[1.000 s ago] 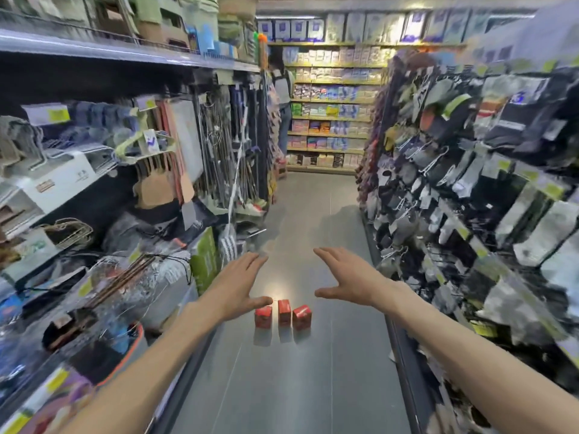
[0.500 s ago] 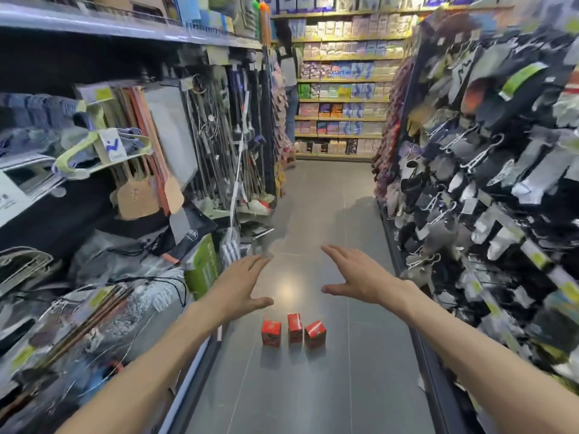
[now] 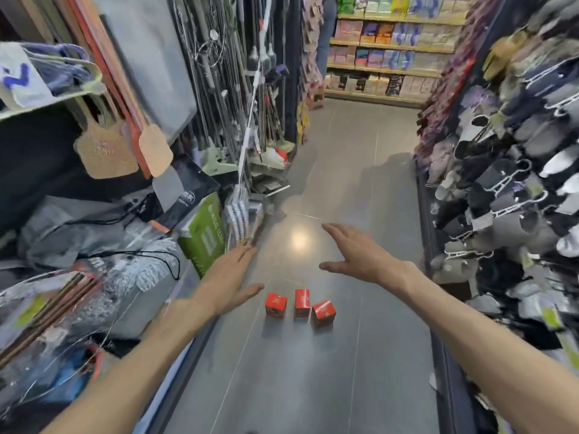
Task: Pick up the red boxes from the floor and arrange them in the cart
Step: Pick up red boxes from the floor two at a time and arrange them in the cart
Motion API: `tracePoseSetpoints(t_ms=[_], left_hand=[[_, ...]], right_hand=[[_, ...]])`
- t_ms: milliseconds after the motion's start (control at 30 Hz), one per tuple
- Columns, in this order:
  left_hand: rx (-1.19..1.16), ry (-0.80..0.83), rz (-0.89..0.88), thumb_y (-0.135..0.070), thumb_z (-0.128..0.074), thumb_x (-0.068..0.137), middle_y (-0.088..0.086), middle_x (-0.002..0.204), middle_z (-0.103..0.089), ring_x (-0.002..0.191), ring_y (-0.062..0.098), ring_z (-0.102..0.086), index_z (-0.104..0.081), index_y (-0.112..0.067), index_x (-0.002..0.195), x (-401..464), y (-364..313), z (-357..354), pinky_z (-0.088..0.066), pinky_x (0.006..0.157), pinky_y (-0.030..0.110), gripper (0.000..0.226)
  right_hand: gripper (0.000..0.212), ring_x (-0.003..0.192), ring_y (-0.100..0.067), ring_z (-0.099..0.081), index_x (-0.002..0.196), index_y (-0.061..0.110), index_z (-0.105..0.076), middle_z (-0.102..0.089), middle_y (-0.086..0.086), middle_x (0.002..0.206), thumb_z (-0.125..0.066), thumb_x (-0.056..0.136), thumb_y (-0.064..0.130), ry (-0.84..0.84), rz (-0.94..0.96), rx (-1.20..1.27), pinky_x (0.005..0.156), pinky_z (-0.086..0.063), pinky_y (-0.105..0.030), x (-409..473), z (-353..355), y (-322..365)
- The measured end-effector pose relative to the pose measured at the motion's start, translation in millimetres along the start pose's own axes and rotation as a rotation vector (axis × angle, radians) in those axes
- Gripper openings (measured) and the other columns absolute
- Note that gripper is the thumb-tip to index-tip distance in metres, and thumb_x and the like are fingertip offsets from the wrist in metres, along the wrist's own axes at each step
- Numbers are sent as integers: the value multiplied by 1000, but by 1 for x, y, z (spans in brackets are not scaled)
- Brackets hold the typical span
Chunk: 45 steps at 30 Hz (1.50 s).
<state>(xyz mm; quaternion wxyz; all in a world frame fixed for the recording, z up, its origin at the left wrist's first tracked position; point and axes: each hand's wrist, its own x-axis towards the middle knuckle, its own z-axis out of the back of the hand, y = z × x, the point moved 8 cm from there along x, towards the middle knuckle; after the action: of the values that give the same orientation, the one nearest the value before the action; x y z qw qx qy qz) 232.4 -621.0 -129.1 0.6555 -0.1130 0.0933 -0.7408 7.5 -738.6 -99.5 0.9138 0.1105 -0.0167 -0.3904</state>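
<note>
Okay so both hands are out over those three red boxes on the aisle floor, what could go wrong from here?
The three red boxes sit close together, so the left hand or right hand grabbing one may knock over its neighbour. Goods on the left shelf jut into the aisle beside the left hand and could snag it. No cart shows in this view, so carrying the boxes may mean turning blind.

Three red boxes (image 3: pixel 300 304) on the floor (image 3: pixel 313 371), and two bare hands (image 3: pixel 230 277) out, holding nothing.
</note>
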Motion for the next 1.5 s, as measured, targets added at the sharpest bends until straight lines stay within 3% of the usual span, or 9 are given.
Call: tracePoseSetpoints(t_ms=[200,333,467,867,1067,1300,1500], left_hand=[[-59,69,6,-67,-36,82,8,151,-40,139,25,-36,-32,-11,151,57,81,-58,-25,115,34,89],[-80,135,-20,-49,-59,90,10,152,-39,140,28,-35,-32,-9,151,99,136,-104,-24,118,35,77],[-71,194,-25,-40,-71,87,12,154,-37,142,30,-34,-31,-9,151,137,186,-166,-27,119,41,81],[-112,279,-22,-42,-79,79,9,160,-27,148,28,-23,-25,-13,155,201,273,-444,-19,121,37,98],[-76,274,-92,-41,-87,67,13,155,-35,143,33,-33,-29,-11,152,214,304,-586,-28,117,42,107],[7,343,-115,-48,-83,74,3,167,-3,153,25,-2,0,-21,158,227,343,-734,-9,124,43,121],[109,361,-197,-50,-83,71,1,167,4,153,24,6,8,-20,158,246,365,-823,-3,124,45,129]], right_hand=[[93,143,-30,-33,157,14,-23,-33,-10,160,-67,88,57,61,-53,23,117,-27,-37,86,-55,-25],[91,142,-30,-35,157,14,-23,-34,-10,159,-67,89,56,97,-106,55,116,-30,-38,142,-102,-43],[92,142,-28,-37,158,14,-23,-35,-9,159,-66,89,58,129,-152,85,116,-31,-38,187,-157,-69],[94,143,-25,-34,158,17,-22,-33,-5,159,-62,87,65,202,-239,149,116,-30,-37,269,-402,-169],[93,142,-27,-35,158,17,-23,-36,-6,158,-62,87,64,186,-263,131,115,-28,-37,285,-549,-209],[96,141,-28,-36,158,16,-22,-38,-8,157,-58,86,68,122,-321,135,113,-28,-36,296,-688,-259],[96,141,-27,-36,158,17,-20,-37,-9,157,-56,86,70,40,-326,95,114,-29,-37,303,-757,-298]])
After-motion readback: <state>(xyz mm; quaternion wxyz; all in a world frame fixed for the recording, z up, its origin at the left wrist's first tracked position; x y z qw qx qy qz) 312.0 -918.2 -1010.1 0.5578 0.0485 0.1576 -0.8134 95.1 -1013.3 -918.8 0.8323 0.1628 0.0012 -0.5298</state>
